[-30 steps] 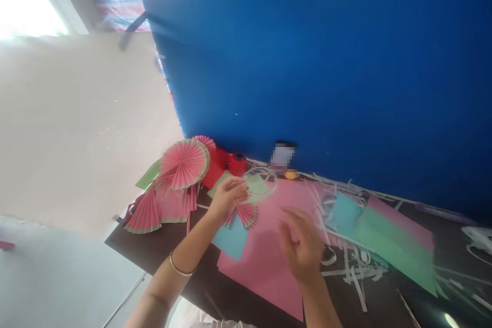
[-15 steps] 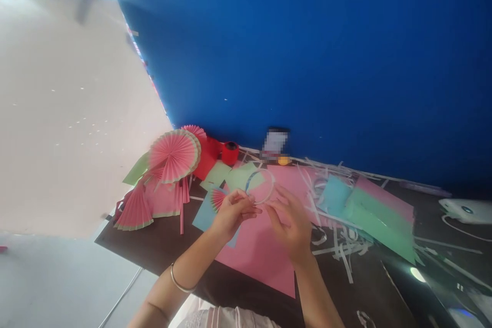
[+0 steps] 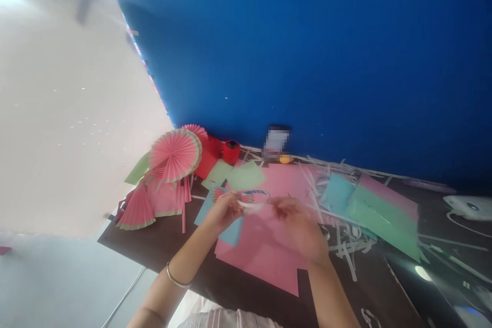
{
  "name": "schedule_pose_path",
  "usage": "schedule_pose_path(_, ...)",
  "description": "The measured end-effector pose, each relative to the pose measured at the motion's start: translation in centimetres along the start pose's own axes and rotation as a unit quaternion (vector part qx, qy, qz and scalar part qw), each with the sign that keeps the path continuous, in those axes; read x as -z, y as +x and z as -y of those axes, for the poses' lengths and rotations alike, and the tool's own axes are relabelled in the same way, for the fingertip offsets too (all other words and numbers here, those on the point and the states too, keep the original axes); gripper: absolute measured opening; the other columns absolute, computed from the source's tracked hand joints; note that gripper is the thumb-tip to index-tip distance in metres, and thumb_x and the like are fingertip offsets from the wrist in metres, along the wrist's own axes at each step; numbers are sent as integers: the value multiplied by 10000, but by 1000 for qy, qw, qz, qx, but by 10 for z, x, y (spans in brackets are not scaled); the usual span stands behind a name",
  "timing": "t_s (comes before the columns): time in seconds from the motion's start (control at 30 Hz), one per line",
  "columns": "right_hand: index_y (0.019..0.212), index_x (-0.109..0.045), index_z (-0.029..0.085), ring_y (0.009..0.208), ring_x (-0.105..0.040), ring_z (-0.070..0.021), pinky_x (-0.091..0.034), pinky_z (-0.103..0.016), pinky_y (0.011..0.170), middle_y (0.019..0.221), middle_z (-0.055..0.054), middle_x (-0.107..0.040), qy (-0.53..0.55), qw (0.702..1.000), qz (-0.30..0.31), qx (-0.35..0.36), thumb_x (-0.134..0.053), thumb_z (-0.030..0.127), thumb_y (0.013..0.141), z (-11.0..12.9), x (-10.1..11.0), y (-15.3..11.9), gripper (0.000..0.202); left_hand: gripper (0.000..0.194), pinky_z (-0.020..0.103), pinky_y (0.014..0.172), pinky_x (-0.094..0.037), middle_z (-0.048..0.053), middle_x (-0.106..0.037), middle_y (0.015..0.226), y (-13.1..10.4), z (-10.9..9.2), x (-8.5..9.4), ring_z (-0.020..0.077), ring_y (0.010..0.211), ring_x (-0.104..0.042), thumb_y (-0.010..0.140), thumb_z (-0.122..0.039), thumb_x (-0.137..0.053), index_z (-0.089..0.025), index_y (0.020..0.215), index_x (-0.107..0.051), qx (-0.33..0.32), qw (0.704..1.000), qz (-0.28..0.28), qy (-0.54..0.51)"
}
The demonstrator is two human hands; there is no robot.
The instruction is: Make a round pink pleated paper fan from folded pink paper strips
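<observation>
My left hand (image 3: 226, 212) is closed around the left edge of a narrow roll of tape (image 3: 255, 206), a thin white ring with a blue-patterned inner face. The roll is tilted nearly edge-on, above a large pink paper sheet (image 3: 265, 261). Just right of the roll is my right hand (image 3: 305, 230), its fingers smeared by motion. Whether it pinches anything cannot be made out. Behind the left fingers, a small pleated pink paper fan (image 3: 219, 195) lies on blue paper (image 3: 230, 238).
Pink pleated fans (image 3: 175, 156) with green edges are piled at the left, beside a red roll (image 3: 231, 152). White paper strips (image 3: 348, 238) lie tangled at the right, near green sheets (image 3: 384, 220). A white device (image 3: 467, 207) sits far right. A blue wall (image 3: 307, 61) rises behind the table.
The tape roll has tipped from facing me to nearly edge-on and sits slightly lower. My right hand has moved away from it, to the right and down.
</observation>
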State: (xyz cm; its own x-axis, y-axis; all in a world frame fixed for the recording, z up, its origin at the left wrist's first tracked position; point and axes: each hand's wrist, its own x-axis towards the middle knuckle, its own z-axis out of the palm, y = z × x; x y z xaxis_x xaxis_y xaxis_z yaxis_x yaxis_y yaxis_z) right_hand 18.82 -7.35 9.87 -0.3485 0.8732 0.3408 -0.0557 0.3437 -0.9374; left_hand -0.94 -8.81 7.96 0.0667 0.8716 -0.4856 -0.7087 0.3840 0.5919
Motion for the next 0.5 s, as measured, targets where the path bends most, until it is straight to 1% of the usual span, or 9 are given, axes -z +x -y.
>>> schedule_pose_path(0.03, 948, -595, 222, 715, -618, -200, -518, -339, 574, 993, -112, -658, 2, 1000, 10, 12, -273, 487, 917, -1, 2, -1, 418, 218, 156, 488, -406, -77, -423, 472, 0, 1, 2, 30, 434, -467, 571, -163, -718, -152, 613, -504, 10, 1000, 6, 5)
schedule_pose_path(0.1, 1028, -597, 219, 712, -605, -187, -513, -325, 557, 1045, -120, -637, -48, 998, -12, 33, -319, 456, 916, -2, 3, -3, 382, 226, 165, 490, -412, -66, -479, 526, 1, 4, 7, 30, 434, -473, 564, -152, -718, -159, 651, -509, 23, 999, 23, 8)
schedule_pose_path(0.17, 1101, -578, 237, 874, -610, -211, -533, -351, 673, 1100, -108, -615, -153, 986, -33, 60, -453, 365, 886, -3, 0, -8, 280, 248, 172, 480, -409, -52, -533, 589, 1, 8, 11, 31, 428, -479, 570, -162, -725, -166, 686, -506, 35, 998, 40, 19)
schedule_pose_path(0.23, 1151, -553, 264, 1049, -564, -246, -500, -432, 842, 1144, -92, -601, -266, 959, -16, 101, -564, 289, 832, -4, -2, -15, 321, 260, 177, 469, -404, -36, -566, 623, 1, 14, 15, 36, 424, -491, 573, -177, -733, -164, 688, -500, 49, 997, 48, 42)
schedule_pose_path(0.3, 1168, -546, 283, 1091, -547, -256, -462, -477, 911, 1131, -75, -612, -340, 929, 14, 148, -614, 250, 799, -6, -4, -22, 377, 262, 180, 468, -407, -25, -577, 620, 0, 20, 19, 51, 436, -518, 572, -185, -737, -160, 670, -495, 69, 994, 44, 77)
schedule_pose_path(0.33, 1159, -552, 288, 1074, -558, -252, -466, -478, 907, 1108, -69, -621, -362, 917, 18, 166, -620, 238, 794, -7, -3, -25, 375, 255, 181, 467, -408, -25, -574, 598, 0, 24, 22, 59, 440, -527, 575, -190, -734, -159, 660, -495, 83, 991, 44, 97)
schedule_pose_path(0.4, 1125, -574, 287, 1045, -575, -247, -489, -463, 876, 1084, -69, -623, -385, 905, 4, 180, -613, 224, 798, -11, -1, -32, 336, 229, 182, 462, -409, -28, -552, 524, 0, 32, 26, 76, 436, -538, 584, -194, -721, -157, 642, -502, 117, 981, 58, 142)
schedule_pose_path(0.43, 1105, -586, 284, 1036, -581, -243, -501, -450, 860, 1084, -71, -620, -387, 905, -3, 177, -603, 215, 802, -13, 0, -35, 311, 215, 182, 458, -408, -28, -542, 492, 0, 36, 27, 81, 429, -537, 587, -193, -714, -155, 635, -508, 132, 975, 70, 164)
schedule_pose_path(0.5, 1062, -607, 283, 1001, -598, -227, -520, -412, 831, 1055, -66, -627, -368, 915, 0, 163, -578, 185, 806, -16, 4, -41, 276, 196, 181, 458, -407, -20, -539, 457, 0, 42, 29, 84, 417, -533, 596, -203, -708, -149, 638, -524, 148, 966, 94, 191)
